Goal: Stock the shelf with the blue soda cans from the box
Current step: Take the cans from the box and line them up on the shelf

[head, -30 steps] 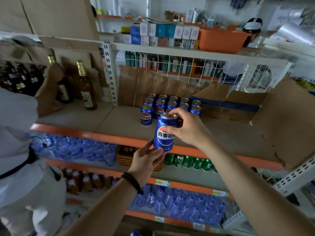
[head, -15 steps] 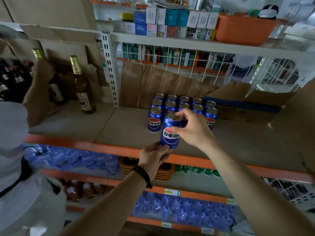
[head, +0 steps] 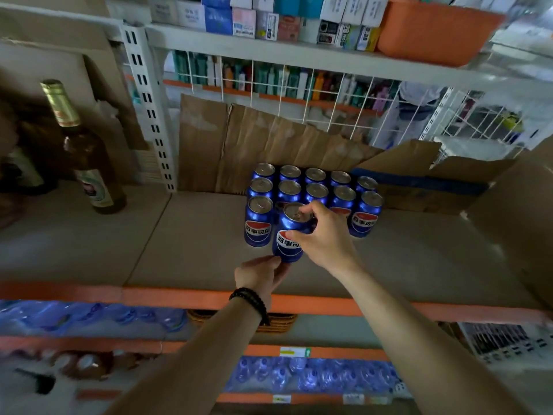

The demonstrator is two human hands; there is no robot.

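Blue can [head: 288, 235] now lowered to shelf [head: 194, 250] beside stocked cans [head: 317, 190]; right hand [head: 324, 235] grips it, left hand [head: 260, 275] pinching base; placement nearly done.

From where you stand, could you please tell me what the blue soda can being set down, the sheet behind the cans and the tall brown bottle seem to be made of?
Blue soda can: probably aluminium, glossy printed wall, bare silvery lid.
Brown sheet behind the cans: corrugated cardboard, matte, creased, with ragged edges.
Tall brown bottle: likely amber glass, shiny, with gold foil round its neck.
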